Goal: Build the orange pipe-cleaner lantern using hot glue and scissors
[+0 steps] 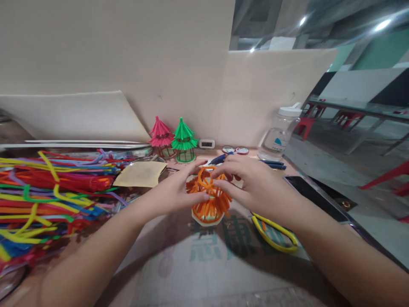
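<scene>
An orange pipe-cleaner pavilion (209, 209) stands on the table in front of me, with drooping orange strips around it and a pale many-sided base. At its open top sits an orange ring (207, 169). My left hand (179, 187) curves around the left side, its thumb against the strips. On the right, my right hand (244, 177) has its fingers bent and closed at the ring, thumb near the middle of the top. Some fingertips are hidden behind the pavilion.
A heap of coloured pipe cleaners (64, 187) fills the left side. Behind stand a pink pavilion (159, 134), a green pavilion (184, 140), a small digital clock (206, 143) and a water bottle (277, 134). Yellow-handled scissors (275, 238) and a phone (315, 198) lie right.
</scene>
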`<state>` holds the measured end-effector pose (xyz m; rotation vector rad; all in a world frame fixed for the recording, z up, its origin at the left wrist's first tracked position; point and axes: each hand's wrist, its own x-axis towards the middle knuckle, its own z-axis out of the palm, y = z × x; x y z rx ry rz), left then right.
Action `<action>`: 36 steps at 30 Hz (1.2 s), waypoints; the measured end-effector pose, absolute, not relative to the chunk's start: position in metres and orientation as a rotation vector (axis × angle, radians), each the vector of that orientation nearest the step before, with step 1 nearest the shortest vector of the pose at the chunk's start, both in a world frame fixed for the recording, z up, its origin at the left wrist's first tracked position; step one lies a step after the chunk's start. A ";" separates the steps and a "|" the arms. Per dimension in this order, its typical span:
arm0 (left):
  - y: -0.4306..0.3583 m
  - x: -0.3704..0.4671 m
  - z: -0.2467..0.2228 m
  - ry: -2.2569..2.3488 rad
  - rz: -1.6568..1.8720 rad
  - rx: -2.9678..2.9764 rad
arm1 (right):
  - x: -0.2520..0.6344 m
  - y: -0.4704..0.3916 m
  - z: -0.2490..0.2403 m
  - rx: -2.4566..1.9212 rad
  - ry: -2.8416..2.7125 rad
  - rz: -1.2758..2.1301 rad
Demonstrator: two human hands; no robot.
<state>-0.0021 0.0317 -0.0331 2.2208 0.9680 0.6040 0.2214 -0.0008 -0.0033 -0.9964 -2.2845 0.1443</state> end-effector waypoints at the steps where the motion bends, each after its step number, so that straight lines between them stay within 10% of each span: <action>1: 0.031 0.000 -0.034 0.957 0.627 2.229 | 0.220 -0.001 -0.004 -0.999 -2.299 0.147; 36: 0.017 0.016 -0.028 1.068 0.719 2.392 | 0.223 -0.001 -0.017 -1.102 -2.295 0.205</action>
